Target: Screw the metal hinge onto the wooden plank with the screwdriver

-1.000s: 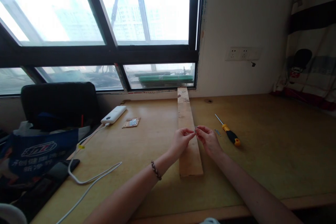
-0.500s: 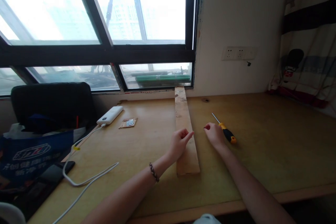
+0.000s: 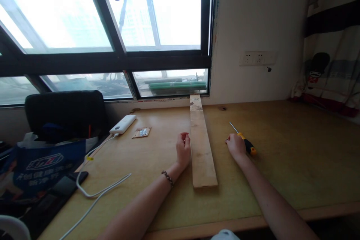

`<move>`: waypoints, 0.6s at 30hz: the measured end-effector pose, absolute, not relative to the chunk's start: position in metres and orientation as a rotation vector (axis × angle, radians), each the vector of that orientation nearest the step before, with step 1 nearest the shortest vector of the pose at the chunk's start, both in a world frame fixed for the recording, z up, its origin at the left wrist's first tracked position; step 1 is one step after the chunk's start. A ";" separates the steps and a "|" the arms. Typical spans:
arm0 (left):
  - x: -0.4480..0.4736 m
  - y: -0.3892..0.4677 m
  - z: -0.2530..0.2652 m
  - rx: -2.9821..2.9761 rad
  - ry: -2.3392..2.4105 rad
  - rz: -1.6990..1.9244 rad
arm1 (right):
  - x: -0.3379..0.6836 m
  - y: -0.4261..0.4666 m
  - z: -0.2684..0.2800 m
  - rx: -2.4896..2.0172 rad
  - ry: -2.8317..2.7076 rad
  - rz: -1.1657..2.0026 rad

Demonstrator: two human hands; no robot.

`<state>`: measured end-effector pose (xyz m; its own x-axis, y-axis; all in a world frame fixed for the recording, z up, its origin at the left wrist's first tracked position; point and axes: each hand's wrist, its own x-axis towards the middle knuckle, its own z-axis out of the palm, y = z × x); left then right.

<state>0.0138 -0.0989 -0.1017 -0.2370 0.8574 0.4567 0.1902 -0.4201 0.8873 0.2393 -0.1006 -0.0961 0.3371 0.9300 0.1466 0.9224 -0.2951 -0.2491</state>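
A long pale wooden board (image 3: 203, 150) lies flat on the table, its far end at the window sill. My left hand (image 3: 183, 152) is beside the board's left edge with fingers curled in; whether anything is inside them cannot be made out. To the right of the board, my right hand (image 3: 236, 145) is closed in a pinch, and something tiny and dark shows at its fingertips. A screwdriver (image 3: 249, 146) with a yellow and black handle lies behind that hand, partly hidden by it. Small metal pieces (image 3: 143, 132) rest on a scrap of cardboard (image 3: 137, 135) at the left.
A white power bank (image 3: 123, 124) with a white cable (image 3: 95, 194) is on the table's left side. Beyond that edge stand a black chair (image 3: 66, 110) and a blue bag (image 3: 50, 161). Wall sockets (image 3: 257, 58) sit above the table (image 3: 295, 157); a curtain (image 3: 323, 45) hangs at right.
My left hand has moved left, from above the board to beside its left edge, and its fingers have turned upward. My right hand stays pinched near the screwdriver. The view has shifted slightly.
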 end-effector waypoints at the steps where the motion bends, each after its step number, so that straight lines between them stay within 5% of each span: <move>1: 0.013 -0.096 -0.104 1.455 1.263 1.708 | 0.239 -0.101 -0.096 -2.320 -1.663 0.025; 12: 0.013 -0.094 -0.100 1.335 1.238 1.634 | 0.240 -0.099 -0.088 -2.311 -1.661 -0.136; 18: 0.005 -0.156 -0.051 1.489 1.236 1.616 | 0.205 -0.188 -0.042 -1.775 -1.603 0.140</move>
